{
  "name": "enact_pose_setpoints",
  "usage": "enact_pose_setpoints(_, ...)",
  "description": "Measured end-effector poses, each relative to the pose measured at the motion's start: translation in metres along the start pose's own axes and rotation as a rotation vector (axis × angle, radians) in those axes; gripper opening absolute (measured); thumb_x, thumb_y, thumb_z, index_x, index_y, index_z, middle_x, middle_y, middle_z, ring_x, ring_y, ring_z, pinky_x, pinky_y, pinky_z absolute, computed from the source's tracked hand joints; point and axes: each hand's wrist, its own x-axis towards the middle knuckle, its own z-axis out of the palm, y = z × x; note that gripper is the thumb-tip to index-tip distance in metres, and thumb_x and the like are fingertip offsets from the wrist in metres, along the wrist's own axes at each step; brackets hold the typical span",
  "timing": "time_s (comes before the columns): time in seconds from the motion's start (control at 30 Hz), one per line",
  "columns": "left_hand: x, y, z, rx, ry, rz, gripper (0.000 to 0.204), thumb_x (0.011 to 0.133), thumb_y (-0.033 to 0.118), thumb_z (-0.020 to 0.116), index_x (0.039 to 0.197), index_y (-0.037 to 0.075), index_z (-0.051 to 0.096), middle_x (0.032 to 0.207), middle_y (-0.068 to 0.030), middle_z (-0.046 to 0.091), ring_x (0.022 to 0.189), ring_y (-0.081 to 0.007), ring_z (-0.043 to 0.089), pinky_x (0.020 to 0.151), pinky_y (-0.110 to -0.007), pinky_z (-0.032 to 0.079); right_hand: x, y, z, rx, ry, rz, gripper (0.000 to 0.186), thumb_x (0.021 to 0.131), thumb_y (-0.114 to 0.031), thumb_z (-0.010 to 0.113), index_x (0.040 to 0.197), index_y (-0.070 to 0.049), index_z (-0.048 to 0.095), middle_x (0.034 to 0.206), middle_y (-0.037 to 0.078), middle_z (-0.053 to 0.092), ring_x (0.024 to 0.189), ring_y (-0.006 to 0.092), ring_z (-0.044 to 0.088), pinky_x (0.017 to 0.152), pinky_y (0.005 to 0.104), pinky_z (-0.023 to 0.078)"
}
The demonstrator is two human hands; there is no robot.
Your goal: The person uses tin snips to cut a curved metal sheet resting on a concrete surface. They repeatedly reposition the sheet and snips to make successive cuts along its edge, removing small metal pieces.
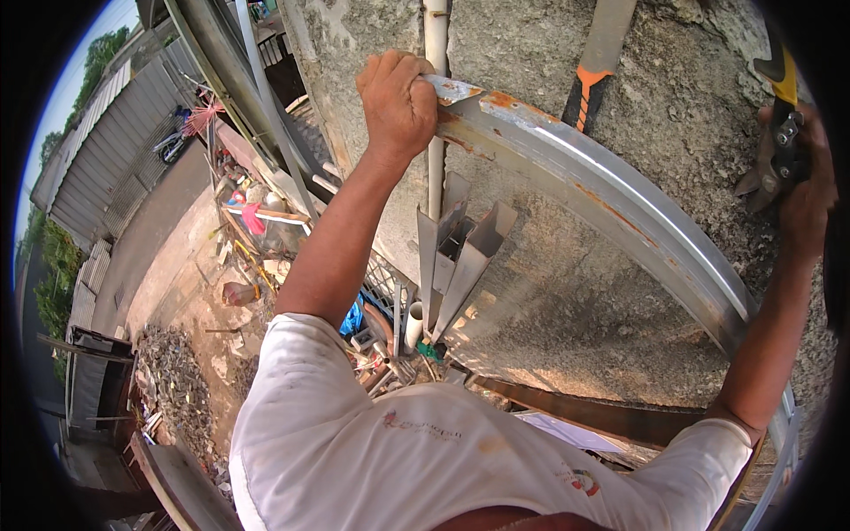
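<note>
One long metal channel [611,181] runs right across the view, silver with orange rust patches, from the upper middle down to the right, over rough concrete [567,274]! Up at its top end, the left hand [398,102] has a closed grip, knuckles up, on the channel's very tip, just beside a pale upright pipe [436,35]. Over to the far right, the right hand [807,190] is wrapped around black-and-yellow snips [786,128], grip closed too, though shadow hides some of the fingers; the snips sit clear of the channel, cutting end pointing down and left. Between the two, past the channel's upper edge, a flat grey blade [611,31] with an orange-and-black handle [588,97] lies on the concrete. Below the left hand, several metal offcuts [474,261] stand bunched together, a white tube [413,326] near their foot, and off left, a rubble heap [173,380] spreads over the ground!
</note>
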Motion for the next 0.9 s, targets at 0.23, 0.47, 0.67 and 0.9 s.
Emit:
enact_pose_setpoints(0.23, 0.007, -0.005, -0.001, -0.112, -0.101, 0.009, 0.018, 0.085, 0.015, 0.046, 0.08, 0.009, 0.063, 0.085, -0.0089, 0.057, 0.081, -0.0287, 0.051, 0.081, -0.042, 0.038, 0.0, 0.04, -0.031, -0.711, 0.076, -0.759, 0.044, 0.101, 0.006, 0.039, 0.138, -0.003, 0.06, 0.11, 0.015, 0.076, 0.093, 0.025, 0.074, 0.084, 0.0341, 0.059)
enact_pose_setpoints(0.47, -0.001, -0.003, 0.007, -0.072, 0.111, 0.089, 0.019, 0.086, 0.016, 0.047, 0.079, 0.01, 0.063, 0.084, -0.0071, 0.056, 0.081, -0.0279, 0.05, 0.078, -0.041, 0.038, -0.003, 0.011, -0.012, -0.062, -0.05, -0.244, 0.028, 0.109, -0.01, 0.042, 0.12, 0.006, 0.063, 0.1, 0.017, 0.075, 0.086, 0.0203, 0.073, 0.077, 0.0301, 0.057)
enact_pose_setpoints(0.67, 0.01, -0.013, 0.013, -0.189, -0.072, 0.005, 0.02, 0.086, 0.016, 0.046, 0.078, 0.01, 0.064, 0.084, -0.0073, 0.056, 0.08, -0.0276, 0.048, 0.078, -0.041, 0.038, -0.004, -0.003, 0.003, -0.098, 0.028, -0.347, 0.031, 0.11, -0.016, 0.043, 0.113, 0.007, 0.064, 0.1, 0.017, 0.074, 0.082, 0.0201, 0.072, 0.072, 0.0287, 0.056)
enact_pose_setpoints(0.9, 0.001, -0.014, 0.016, -0.127, 0.03, 0.087, 0.024, 0.086, 0.015, 0.044, 0.08, 0.007, 0.065, 0.087, -0.0111, 0.06, 0.081, -0.0286, 0.05, 0.081, -0.04, 0.039, 0.001, 0.04, -0.024, -0.208, -0.032, -0.399, 0.035, 0.11, -0.009, 0.034, 0.13, 0.006, 0.059, 0.111, 0.019, 0.071, 0.095, 0.0258, 0.074, 0.089, 0.0333, 0.058)
